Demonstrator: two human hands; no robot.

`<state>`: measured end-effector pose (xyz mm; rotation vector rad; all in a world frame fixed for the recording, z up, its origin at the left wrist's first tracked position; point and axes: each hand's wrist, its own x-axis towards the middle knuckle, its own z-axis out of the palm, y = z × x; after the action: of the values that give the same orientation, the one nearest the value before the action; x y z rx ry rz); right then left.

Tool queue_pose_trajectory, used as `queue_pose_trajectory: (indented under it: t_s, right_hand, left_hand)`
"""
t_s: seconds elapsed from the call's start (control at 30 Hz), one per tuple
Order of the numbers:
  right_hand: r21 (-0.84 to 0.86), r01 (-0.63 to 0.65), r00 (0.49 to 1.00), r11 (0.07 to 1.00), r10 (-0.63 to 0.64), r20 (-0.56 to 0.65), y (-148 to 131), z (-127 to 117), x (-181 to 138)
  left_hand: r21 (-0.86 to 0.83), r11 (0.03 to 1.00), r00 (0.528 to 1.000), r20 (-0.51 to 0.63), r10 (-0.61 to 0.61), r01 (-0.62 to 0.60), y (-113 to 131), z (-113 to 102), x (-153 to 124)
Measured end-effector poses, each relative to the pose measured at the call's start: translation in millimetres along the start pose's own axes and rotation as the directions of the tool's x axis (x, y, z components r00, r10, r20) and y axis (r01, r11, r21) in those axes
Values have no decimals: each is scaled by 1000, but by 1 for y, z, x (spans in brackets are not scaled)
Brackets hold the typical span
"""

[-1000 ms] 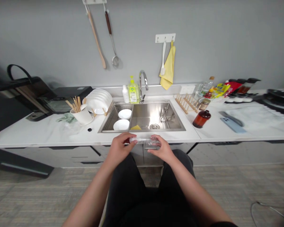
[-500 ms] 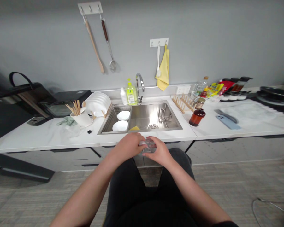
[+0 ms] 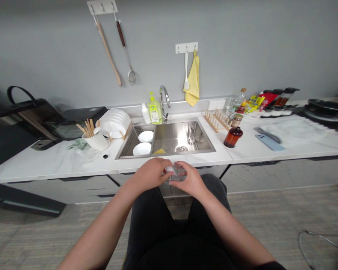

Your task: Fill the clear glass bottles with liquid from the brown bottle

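Note:
In front of the counter's edge, above my lap, both hands meet around a small clear container (image 3: 179, 173) that looks like a glass. My right hand (image 3: 192, 180) curls round its right side, thumb below and fingers above. On the left, my left hand (image 3: 154, 173) bends over the near end with its fingertips pressed to a whitish, see-through bit (image 3: 170, 170). Whether that bit is part of the glass or something separate, I cannot tell. Behind the hands lies the steel sink (image 3: 169, 153), with two white bowls (image 3: 142, 149) in its left-hand basket and a yellow sponge (image 3: 159, 151) beside them.
White plates (image 3: 114, 122) stand in a rack left of the sink, near a pot of chopsticks (image 3: 95, 141). Yellow-green soap (image 3: 154, 110) stands by the faucet (image 3: 163, 101). A brown bottle (image 3: 233, 137), wooden rack (image 3: 218, 120) and blue phone (image 3: 269, 142) are on the right.
The view has shifted slightly. My left fingers have shifted a little on the container, and more of the whitish bit shows between them. My right hand keeps its hold.

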<state>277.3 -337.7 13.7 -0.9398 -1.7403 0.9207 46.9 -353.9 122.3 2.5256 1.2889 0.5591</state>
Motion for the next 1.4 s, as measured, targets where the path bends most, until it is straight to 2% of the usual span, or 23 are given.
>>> queue_pose_trajectory:
  t_s: [0.17, 0.27, 0.37, 0.47, 0.57, 0.67, 0.77, 0.83, 0.87, 0.97, 1.03, 1.13, 1.23, 1.33, 1.4]
  right_hand:
    - [8, -10, 1000, 1000, 10, 9, -6, -2, -1]
    - [19, -6, 1000, 1000, 6, 20, -10, -3, -2]
    - [6, 1, 1000, 1000, -1, 13, -12, -4, -3]
    - [-4, -5, 1000, 1000, 5, 11, -14, -4, -3]
    - [-10, -2, 1000, 1000, 3, 31, -18, -4, -3]
    - [2, 7, 999, 1000, -7, 52, -22, -5, -5]
    - [17, 14, 999, 1000, -14, 33, -24, -6, -6]
    - [6, 10, 1000, 1000, -10, 24, -24, -6, -7]
    - [-6, 9, 1000, 1000, -9, 22, -24, -6, -7]
    - [-55, 13, 1000, 998, -11, 25, -24, -5, -7]
    - [-71, 19, 999, 997, -17, 29, -23, -4, -7]
    - [-77, 31, 999, 997, -29, 26, -22, -2, -7]
    - [-97, 44, 999, 994, -41, 32, -21, -2, -8]
    - [-129, 46, 998, 991, -39, 57, -20, -2, -9]
    - [-133, 32, 998, 991, -24, 66, -19, -2, -9]
  left_hand:
    - [2, 990, 984, 107, 142, -143, 0, -10, 1]
    - [-54, 979, 971, 126, 201, -196, 2, -16, 0]
    - [-88, 986, 987, 65, 149, -143, 5, -17, 0]
    - [-17, 997, 996, 46, 71, -70, 8, -15, 1]
    - [-85, 987, 982, 120, 148, -139, 11, -16, -1]
    - [-169, 970, 980, 74, 187, -172, 12, -16, -4]
    - [-106, 993, 998, -39, 40, -44, 12, -13, -7]
    - [-47, 997, 996, -61, -71, 68, 12, -11, -10]
    - [-22, 996, 994, -56, -89, 88, 12, -10, -11]
    - [-6, 999, 999, 2, 44, -44, 15, -10, -15]
    - [2, 993, 993, -6, 116, -116, 18, -11, -17]
    - [69, 997, 997, -64, 32, -28, 22, -10, -18]
    - [85, 995, 998, -35, -58, 61, 22, -7, -18]
    - [10, 999, 999, 22, 30, -30, 19, -5, -18]
    - [-69, 993, 995, 12, 99, -98, 15, -4, -19]
